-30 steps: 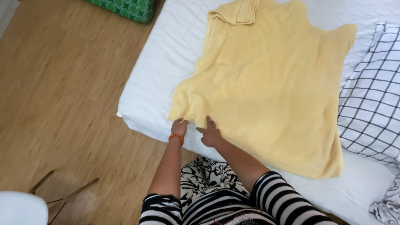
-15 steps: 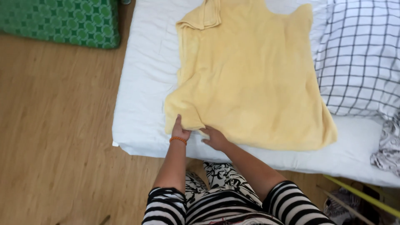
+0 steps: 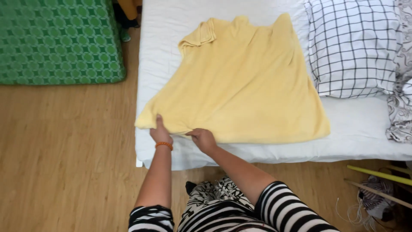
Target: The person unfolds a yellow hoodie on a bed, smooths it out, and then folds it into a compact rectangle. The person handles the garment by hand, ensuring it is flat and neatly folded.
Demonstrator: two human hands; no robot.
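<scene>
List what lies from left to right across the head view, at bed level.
Green patterned mat → wooden floor → white mattress → yellow garment, both hands at its near edge → checked pillow

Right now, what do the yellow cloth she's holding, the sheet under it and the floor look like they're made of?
Yellow cloth: soft, matte fabric, probably terry or fleece, judging by its fuzzy nap and limp folds. White sheet: smooth woven fabric, likely cotton, finely wrinkled. Floor: wood or wood-look laminate, with grain and plank seams, slight sheen.
</scene>
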